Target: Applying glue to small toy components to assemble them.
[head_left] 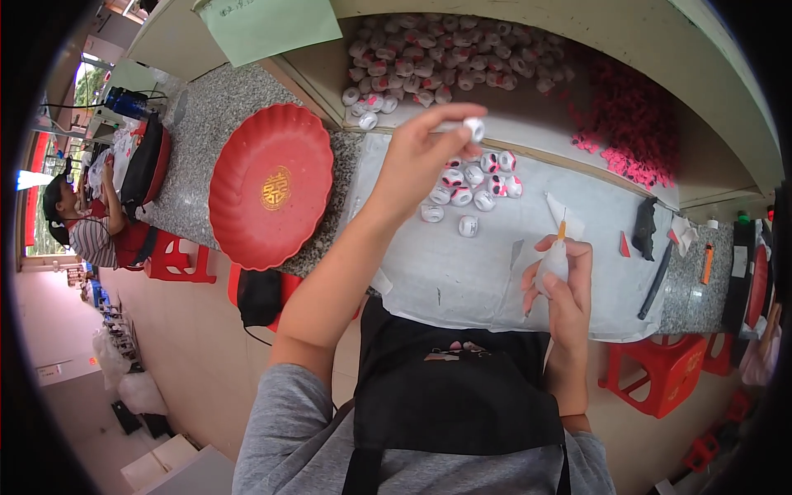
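My left hand [418, 155] is raised over the far edge of the work sheet. Its fingertips pinch a small rounded white piece [473, 129], which looks like a little hollow head. Just beyond the sheet's middle lies a cluster of similar white pieces [474, 175], several with black and pink markings. My right hand [571, 293] is wrapped round a small white squeeze bottle [553, 262] with an orange needle tip, which points up and away from me. The bottle is held above the white paper sheet [445, 276], apart from the pieces.
A shelf behind holds a heap of white pieces [445, 58] and many small pink parts [631, 157]. At left sits a red scalloped tray [272, 206]. Black cloth [646, 219], a dark strip [654, 289] and an orange cutter [707, 264] lie at right. Another person [87, 214] works far left.
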The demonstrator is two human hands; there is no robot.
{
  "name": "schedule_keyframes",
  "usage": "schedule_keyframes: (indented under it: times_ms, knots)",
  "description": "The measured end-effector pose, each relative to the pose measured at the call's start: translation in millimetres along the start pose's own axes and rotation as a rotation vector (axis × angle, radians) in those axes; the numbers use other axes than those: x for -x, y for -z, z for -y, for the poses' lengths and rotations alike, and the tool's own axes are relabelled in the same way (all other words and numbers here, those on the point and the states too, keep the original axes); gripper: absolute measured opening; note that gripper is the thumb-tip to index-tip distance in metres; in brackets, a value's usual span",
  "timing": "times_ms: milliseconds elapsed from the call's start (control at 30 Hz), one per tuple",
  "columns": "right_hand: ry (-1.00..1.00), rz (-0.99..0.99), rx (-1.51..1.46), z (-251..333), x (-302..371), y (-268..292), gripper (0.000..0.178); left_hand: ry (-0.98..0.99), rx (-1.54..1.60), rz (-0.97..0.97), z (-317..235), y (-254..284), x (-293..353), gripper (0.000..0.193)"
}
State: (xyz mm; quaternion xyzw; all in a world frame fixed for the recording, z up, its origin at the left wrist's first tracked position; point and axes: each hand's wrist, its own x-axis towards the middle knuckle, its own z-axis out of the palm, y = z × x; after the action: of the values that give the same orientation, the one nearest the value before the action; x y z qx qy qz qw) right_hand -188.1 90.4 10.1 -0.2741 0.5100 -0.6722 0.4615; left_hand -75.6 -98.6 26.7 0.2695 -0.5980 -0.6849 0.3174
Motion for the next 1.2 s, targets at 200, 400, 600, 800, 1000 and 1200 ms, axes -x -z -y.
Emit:
schedule_keyframes:
  times_ms: [200, 400, 600, 800, 1000, 1200]
  knots:
    - [0.089, -0.059, 0.144, 8.3, -1.4, -22.1, 0.024, -0.003, 0.426, -0.067, 25.8, 1.1, 78.6, 0.023]
    - [0.34, -0.106, -0.054, 13.3, -1.8, -35.6, 0.034, -0.028, 0.566, -0.079, 29.4, -6.9, 108.1, 0.02]
    - [0.648, -0.077, 0.161, 9.8, 5.3, -53.8, 0.036, -0.102, 0.576, -0.105, 37.8, -9.9, 120.6, 0.025]
    - [0.74, 0.009, 0.367, 8.4, 17.0, -58.7, 0.039, -0.022, 0.542, -0.13, 31.0, -9.8, 123.2, 0.033]
    - [0.766, 0.103, 0.358, 6.5, 19.9, -54.4, 0.04, -0.022, 0.544, -0.122, 29.6, -11.4, 124.7, 0.034]
    - [0.775, 0.158, 0.344, 6.2, 18.3, -52.4, 0.041, -0.02, 0.528, -0.11, 29.4, -12.0, 124.3, 0.033]
